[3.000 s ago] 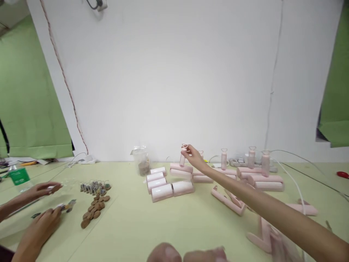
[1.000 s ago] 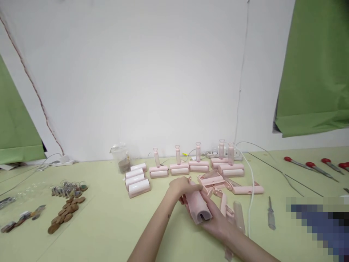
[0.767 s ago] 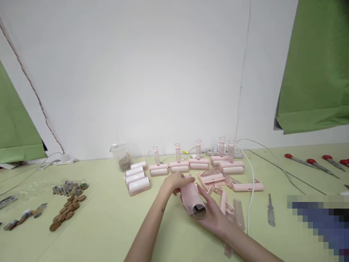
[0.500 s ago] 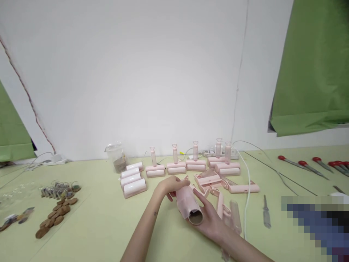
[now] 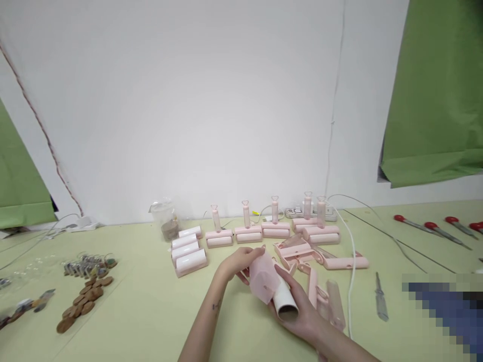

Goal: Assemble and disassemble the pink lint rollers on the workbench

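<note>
My right hand lies palm up just above the table and is closed round a white paper roll with a cardboard core. My left hand pinches a pink cover that sits half over the far end of that roll. Both hands meet in the middle of the yellow-green table. Loose pink roller parts lie just behind them.
Several assembled pink lint rollers stand in a row by the wall, with white rolls to their left. A clear cover, a white cable and a screwdriver lie right. Brown discs and keychains lie left.
The pink cover has slid off the near end of the roll, baring the white paper. Three seconds ago my right hand reached to the standing rollers; another person's hands at the left have left view.
</note>
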Available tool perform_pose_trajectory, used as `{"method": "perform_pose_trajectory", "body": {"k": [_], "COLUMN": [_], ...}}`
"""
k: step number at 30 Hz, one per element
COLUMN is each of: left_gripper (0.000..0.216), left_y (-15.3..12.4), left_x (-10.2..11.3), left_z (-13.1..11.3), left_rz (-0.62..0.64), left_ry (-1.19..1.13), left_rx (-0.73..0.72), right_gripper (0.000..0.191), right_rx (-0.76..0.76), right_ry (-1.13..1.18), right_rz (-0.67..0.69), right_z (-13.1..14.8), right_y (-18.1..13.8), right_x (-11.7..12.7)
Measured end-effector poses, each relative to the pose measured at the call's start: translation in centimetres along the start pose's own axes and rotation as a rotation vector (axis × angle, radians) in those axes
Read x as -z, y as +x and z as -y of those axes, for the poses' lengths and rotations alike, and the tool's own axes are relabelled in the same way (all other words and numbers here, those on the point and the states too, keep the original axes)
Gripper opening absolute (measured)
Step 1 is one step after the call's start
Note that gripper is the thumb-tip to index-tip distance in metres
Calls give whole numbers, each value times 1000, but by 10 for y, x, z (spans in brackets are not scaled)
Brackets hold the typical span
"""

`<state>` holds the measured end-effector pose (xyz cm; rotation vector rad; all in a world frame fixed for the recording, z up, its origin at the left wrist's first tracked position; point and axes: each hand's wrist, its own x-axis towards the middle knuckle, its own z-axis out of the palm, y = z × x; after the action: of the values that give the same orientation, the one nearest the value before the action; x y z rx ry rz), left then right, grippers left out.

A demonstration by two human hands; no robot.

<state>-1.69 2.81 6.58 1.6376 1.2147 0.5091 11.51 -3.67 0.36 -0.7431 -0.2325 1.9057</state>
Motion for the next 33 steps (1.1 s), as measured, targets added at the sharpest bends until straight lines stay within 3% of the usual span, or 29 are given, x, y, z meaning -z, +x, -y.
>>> {"method": "perform_pose_trajectory", "body": {"k": [4, 6, 9, 14, 16, 19, 20, 22, 25, 28, 33], "left_gripper": [49, 53, 59, 49, 57, 49, 40, 31, 38, 39, 29], "left_y": [-13, -20, -27, -34, -37, -40, -42, -45, -49, -50, -49], "left_x": [12, 20, 27, 20, 14, -1, -8, -22, -39, -43, -43], "left_z": [16, 32, 60, 91, 89, 75, 69, 59, 52, 54, 56], "left_rz": [-130, -177, -138, -90, -201, -415, -413, -284, -124, -133, -155], "left_ry": [-151, -288, -469, -248, -143, -96, -121, -230, -497, -678, -661], "left_rx": [-154, -257, -359, -260, -253, -435, -509, -578, -473, -380, -367], "right_gripper": [20, 20, 21, 25, 29, 27, 26, 24, 25, 30, 39], "right_rx": [-27, -41, -29, 15, -29, -99, -106, -99, -72, -56, 12], "right_ry": [152, 224, 242, 228, 220, 163, 132, 66, 0, -26, -81], "right_rz": [-36, 14, 147, 308, 317, 311, 304, 263, 196, 191, 224], "right_z": [3, 8, 21, 36, 33, 21, 15, 6, -2, -3, -5], "right_y": [-4, -7, -12, -21, -25, -26, -26, -23, -21, -22, -26], "right_x": [-5, -7, -10, -14, -16, -17, -17, -15, -13, -14, -18]}}
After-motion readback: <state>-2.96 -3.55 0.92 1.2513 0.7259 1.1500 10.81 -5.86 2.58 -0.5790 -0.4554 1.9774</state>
